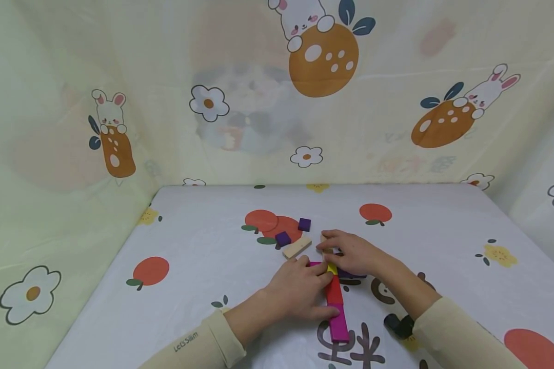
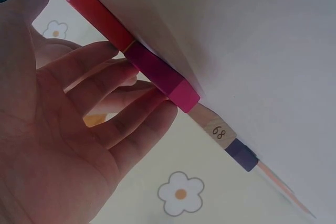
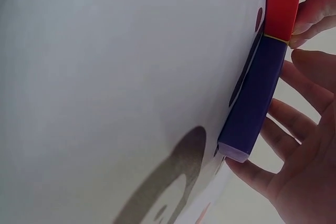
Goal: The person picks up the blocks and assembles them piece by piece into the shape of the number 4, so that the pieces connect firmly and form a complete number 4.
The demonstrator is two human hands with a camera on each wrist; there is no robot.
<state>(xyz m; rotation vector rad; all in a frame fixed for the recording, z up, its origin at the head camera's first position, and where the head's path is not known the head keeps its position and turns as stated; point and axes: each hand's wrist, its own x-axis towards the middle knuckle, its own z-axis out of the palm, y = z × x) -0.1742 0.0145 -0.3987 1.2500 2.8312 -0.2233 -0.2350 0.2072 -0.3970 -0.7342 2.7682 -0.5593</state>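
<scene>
Colored blocks form a cross-like layout. My left hand (image 1: 297, 289) lies along its left side, fingertips touching the left magenta block (image 2: 157, 72) and thumb at the near magenta block (image 1: 338, 328). A red block (image 1: 334, 291) joins the near magenta block to a yellow block (image 1: 332, 268). My right hand (image 1: 357, 253) reaches over the far end, its fingers touching a plain wooden block (image 1: 323, 238) that they partly cover. Beside that hand's extended fingers in the right wrist view is a dark purple block (image 3: 252, 95), projecting rightward from the layout.
Beyond the left hand lie a loose plain wooden block (image 1: 297, 247) and two small purple cubes, one nearer (image 1: 283, 239) and one farther (image 1: 304, 224). A fruit-printed white cloth (image 1: 203, 225) covers the table. Patterned curtains (image 1: 157, 61) hang behind and at both sides.
</scene>
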